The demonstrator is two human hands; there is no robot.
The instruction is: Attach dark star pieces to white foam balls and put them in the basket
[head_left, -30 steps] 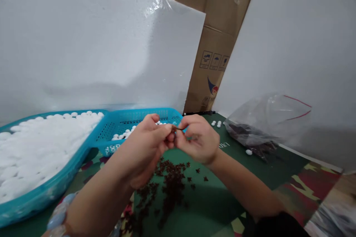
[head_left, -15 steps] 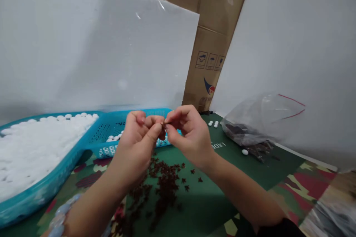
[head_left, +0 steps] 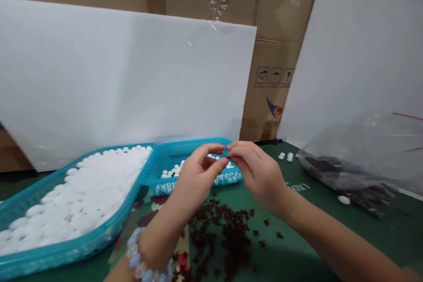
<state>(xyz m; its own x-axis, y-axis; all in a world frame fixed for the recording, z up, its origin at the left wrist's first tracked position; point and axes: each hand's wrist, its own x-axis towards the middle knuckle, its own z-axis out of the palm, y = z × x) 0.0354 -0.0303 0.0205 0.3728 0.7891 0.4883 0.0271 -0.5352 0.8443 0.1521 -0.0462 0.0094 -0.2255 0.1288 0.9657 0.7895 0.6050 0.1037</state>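
My left hand (head_left: 198, 174) and my right hand (head_left: 259, 172) meet at their fingertips in front of the small blue basket (head_left: 155, 188). The left thumb and fingers are curled, with a beaded bracelet (head_left: 135, 259) on that wrist. On the right, the fingers are bent together in a pinch. Whatever they hold is too small or too hidden to make out. Below them lies a loose pile of small dark brown star-shaped pieces (head_left: 236, 233). White oval pieces (head_left: 170, 172) lie in the small basket, partly hidden behind my hands.
A larger blue basket (head_left: 127, 211) full of white ovals stands at left. A clear plastic bag (head_left: 333, 176) with dark brown contents lies at right, a white oval (head_left: 344, 200) in front. Behind stand a white board (head_left: 185, 83) and a cardboard box (head_left: 274, 53).
The view has swung left, so the scene sits further right. The small brown piece visible at my fingertips before can no longer be made out. Both hands stay close together.
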